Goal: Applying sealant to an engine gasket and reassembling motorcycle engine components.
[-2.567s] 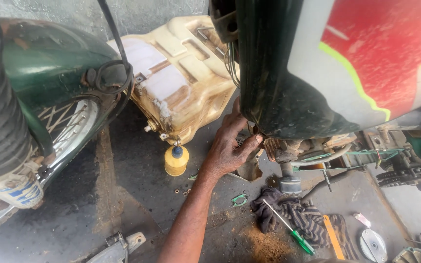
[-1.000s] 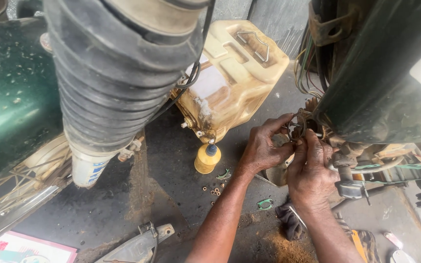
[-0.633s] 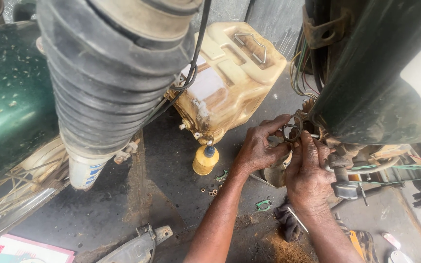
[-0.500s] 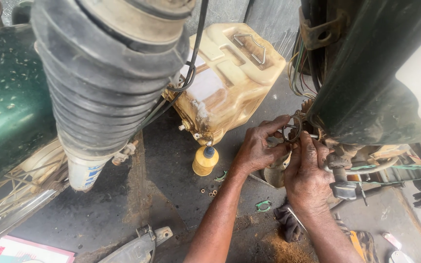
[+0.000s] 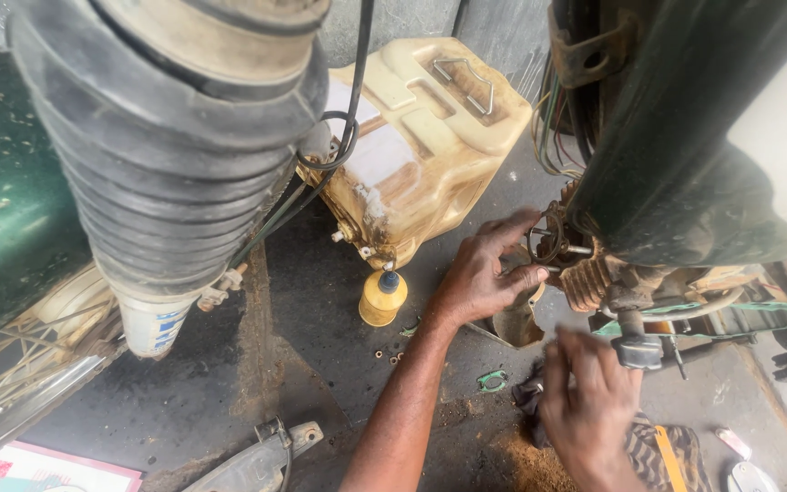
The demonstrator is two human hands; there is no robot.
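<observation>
My left hand (image 5: 487, 273) reaches under a motorcycle and pinches a small round metal fitting (image 5: 550, 244) beside the ribbed engine part (image 5: 585, 279). Its thumb and forefinger close around the fitting. My right hand (image 5: 587, 405) is lower and blurred, over a dark rag (image 5: 641, 448) on the floor, just below a black knob (image 5: 638, 351). I cannot make out whether it holds anything. A bundle of coloured wires (image 5: 553, 123) hangs above the fitting under the dark bodywork (image 5: 685, 164).
A dirty cream plastic jerrycan (image 5: 430, 137) lies on the concrete, with a small yellow bottle (image 5: 382, 298) by it. A black ribbed fork boot (image 5: 175, 164) hangs at the left beside a green panel (image 5: 2, 200). On the floor lie a green gasket (image 5: 492, 380) and a metal bracket (image 5: 257, 460).
My right hand has dropped away from the engine fitting down toward the rag. My left hand stays on the fitting. The view has shifted slightly.
</observation>
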